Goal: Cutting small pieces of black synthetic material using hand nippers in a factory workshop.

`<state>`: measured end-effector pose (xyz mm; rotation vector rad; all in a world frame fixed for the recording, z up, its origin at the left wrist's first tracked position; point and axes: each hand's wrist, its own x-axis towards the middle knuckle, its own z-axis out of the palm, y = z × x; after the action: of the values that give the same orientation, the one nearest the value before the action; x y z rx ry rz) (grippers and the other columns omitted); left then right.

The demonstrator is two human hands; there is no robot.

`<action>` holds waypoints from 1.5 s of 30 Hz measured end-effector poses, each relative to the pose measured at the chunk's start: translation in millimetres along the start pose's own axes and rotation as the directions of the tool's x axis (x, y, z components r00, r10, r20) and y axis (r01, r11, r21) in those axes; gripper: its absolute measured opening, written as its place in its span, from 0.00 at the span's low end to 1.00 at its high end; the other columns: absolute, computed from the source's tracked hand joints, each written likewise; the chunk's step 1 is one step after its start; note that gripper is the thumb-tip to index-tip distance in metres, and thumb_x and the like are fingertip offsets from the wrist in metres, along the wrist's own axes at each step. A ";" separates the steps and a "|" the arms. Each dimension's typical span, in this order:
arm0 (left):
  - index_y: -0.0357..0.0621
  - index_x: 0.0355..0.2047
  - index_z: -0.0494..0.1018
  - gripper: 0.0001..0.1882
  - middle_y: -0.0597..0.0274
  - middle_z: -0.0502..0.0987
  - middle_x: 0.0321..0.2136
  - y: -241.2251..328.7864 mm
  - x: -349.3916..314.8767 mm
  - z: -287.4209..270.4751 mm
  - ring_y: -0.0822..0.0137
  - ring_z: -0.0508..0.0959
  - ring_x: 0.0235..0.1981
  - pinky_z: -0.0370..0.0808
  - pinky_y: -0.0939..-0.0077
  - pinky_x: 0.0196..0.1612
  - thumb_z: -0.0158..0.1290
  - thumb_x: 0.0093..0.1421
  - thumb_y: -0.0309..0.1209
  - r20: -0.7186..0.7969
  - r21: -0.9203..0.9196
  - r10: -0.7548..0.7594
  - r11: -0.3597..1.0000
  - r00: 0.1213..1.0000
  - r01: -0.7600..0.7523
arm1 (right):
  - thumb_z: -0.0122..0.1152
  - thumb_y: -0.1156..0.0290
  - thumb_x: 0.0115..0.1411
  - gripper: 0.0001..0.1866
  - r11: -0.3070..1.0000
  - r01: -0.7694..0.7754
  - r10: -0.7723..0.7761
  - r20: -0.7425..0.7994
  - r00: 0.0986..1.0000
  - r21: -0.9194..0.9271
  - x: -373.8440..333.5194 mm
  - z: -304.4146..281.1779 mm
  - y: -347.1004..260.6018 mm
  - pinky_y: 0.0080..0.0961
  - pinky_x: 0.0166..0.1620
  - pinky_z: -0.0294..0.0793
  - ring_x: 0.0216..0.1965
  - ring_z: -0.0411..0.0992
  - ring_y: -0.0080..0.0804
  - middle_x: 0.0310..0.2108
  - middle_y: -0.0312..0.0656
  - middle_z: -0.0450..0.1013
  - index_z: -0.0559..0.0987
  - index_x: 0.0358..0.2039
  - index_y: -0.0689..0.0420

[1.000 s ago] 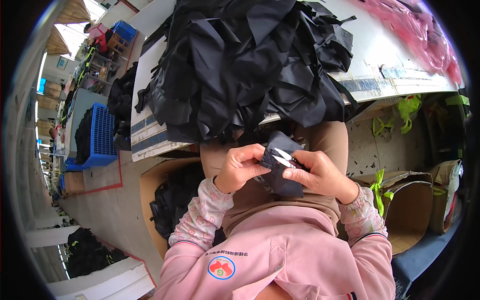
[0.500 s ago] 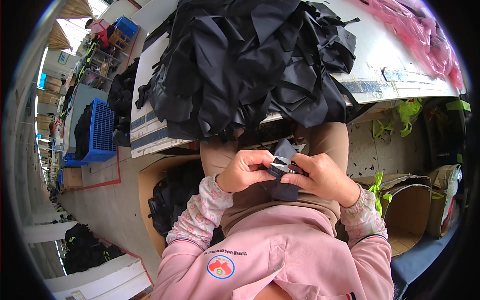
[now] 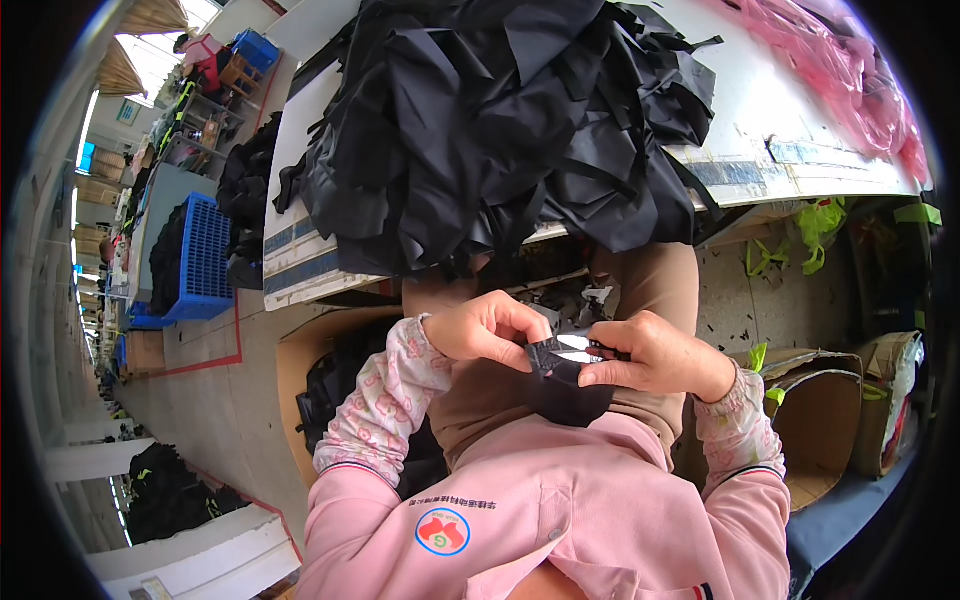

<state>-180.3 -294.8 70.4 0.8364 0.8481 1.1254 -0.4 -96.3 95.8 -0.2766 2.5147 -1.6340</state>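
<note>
Over my lap, my left hand (image 3: 488, 328) pinches the edge of a small black fabric piece (image 3: 570, 398) between thumb and fingers. My right hand (image 3: 658, 355) is closed around a pair of small thread snips (image 3: 574, 348). Their pale, pointed blades are spread apart and lie against the fabric edge, close to my left fingertips. The snips' handle is mostly hidden in my right palm. The piece's lower part hangs down dark and folded toward my shirt. Beyond my hands, a big heap of black fabric pieces (image 3: 470, 140) overhangs the table's near edge.
The white table (image 3: 810, 120) carries pink plastic sheeting (image 3: 830, 60) at its far right. A cardboard box (image 3: 292, 385) with black pieces stands by my left leg. Another cardboard box (image 3: 815, 425) is at my right. A blue crate (image 3: 205, 260) stands farther left.
My left hand has shifted slightly left and up, and the fabric piece has been turned between my hands. The snips' blades now show more clearly, pointing left.
</note>
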 end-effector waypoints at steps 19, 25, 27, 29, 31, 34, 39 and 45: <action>0.34 0.32 0.77 0.05 0.69 0.75 0.27 -3.4 15.1 -4.4 0.79 0.71 0.31 0.68 0.82 0.38 0.58 0.56 0.24 0.318 0.110 -0.226 0.973 0.921 0.201 | 0.63 0.52 0.57 0.21 0.980 0.116 -0.091 0.148 0.985 -0.164 4.5 7.0 -2.2 0.41 0.24 0.67 0.19 0.70 0.52 0.14 0.49 0.68 0.76 0.27 0.60; 0.35 0.34 0.77 0.05 0.70 0.75 0.28 -3.6 10.3 0.7 0.79 0.71 0.31 0.68 0.82 0.38 0.58 0.56 0.23 0.178 0.098 -0.197 0.979 0.964 0.181 | 0.63 0.53 0.56 0.21 0.986 0.047 -0.037 0.067 0.997 -0.162 -1.8 -0.8 1.8 0.39 0.24 0.67 0.19 0.69 0.52 0.14 0.50 0.68 0.74 0.24 0.61; 0.33 0.34 0.76 0.05 0.64 0.76 0.33 -4.1 6.4 4.2 0.74 0.73 0.38 0.69 0.80 0.45 0.56 0.57 0.20 -0.113 0.121 -0.114 0.984 0.987 0.127 | 0.64 0.54 0.56 0.21 0.985 -0.029 0.018 -0.065 0.998 -0.170 -5.1 0.2 -0.7 0.39 0.23 0.67 0.19 0.70 0.52 0.14 0.49 0.68 0.73 0.24 0.61; 0.34 0.35 0.76 0.05 0.64 0.77 0.35 -14.5 5.3 11.8 0.75 0.74 0.38 0.69 0.81 0.46 0.55 0.57 0.20 -0.266 0.058 -0.057 0.995 0.962 0.076 | 0.65 0.55 0.55 0.21 0.980 -0.102 0.067 -0.197 0.978 -0.169 -7.8 7.2 -2.9 0.38 0.23 0.67 0.19 0.70 0.51 0.14 0.49 0.68 0.72 0.24 0.61; 0.34 0.36 0.77 0.06 0.65 0.77 0.35 -21.2 7.8 17.9 0.75 0.75 0.39 0.69 0.81 0.47 0.55 0.57 0.20 -0.533 0.106 0.140 0.989 0.834 -0.098 | 0.67 0.56 0.54 0.19 0.976 -0.094 0.012 -0.376 0.927 -0.198 -7.1 22.0 -0.5 0.36 0.22 0.68 0.18 0.70 0.49 0.14 0.47 0.69 0.72 0.25 0.60; 0.34 0.37 0.76 0.07 0.65 0.77 0.36 -23.6 12.2 27.1 0.75 0.75 0.39 0.70 0.80 0.47 0.55 0.57 0.18 -0.564 0.110 0.198 0.980 0.802 -0.165 | 0.67 0.57 0.54 0.19 0.943 -0.079 -0.060 -0.399 0.915 -0.323 -1.5 31.2 -1.6 0.33 0.21 0.70 0.17 0.72 0.44 0.16 0.43 0.72 0.71 0.26 0.59; 0.34 0.36 0.76 0.07 0.66 0.76 0.34 -18.8 14.6 35.0 0.75 0.74 0.38 0.69 0.81 0.47 0.54 0.57 0.17 -0.542 0.146 0.237 0.971 0.806 -0.187 | 0.67 0.57 0.54 0.19 0.930 -0.090 -0.070 -0.412 0.908 -0.355 3.4 30.1 -2.8 0.33 0.22 0.71 0.18 0.73 0.43 0.18 0.42 0.74 0.71 0.27 0.59; 0.35 0.35 0.76 0.04 0.68 0.75 0.34 -16.7 13.4 34.9 0.78 0.72 0.37 0.70 0.83 0.43 0.54 0.58 0.19 -0.531 0.195 0.251 0.966 0.809 -0.172 | 0.69 0.61 0.53 0.18 0.985 -0.092 0.031 -0.369 0.929 -0.147 -1.5 22.3 1.4 0.34 0.21 0.64 0.16 0.67 0.48 0.15 0.48 0.67 0.72 0.27 0.62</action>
<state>-139.7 -290.0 68.8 0.7357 1.3514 1.5610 5.5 -115.4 85.5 0.1060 2.9000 -1.5831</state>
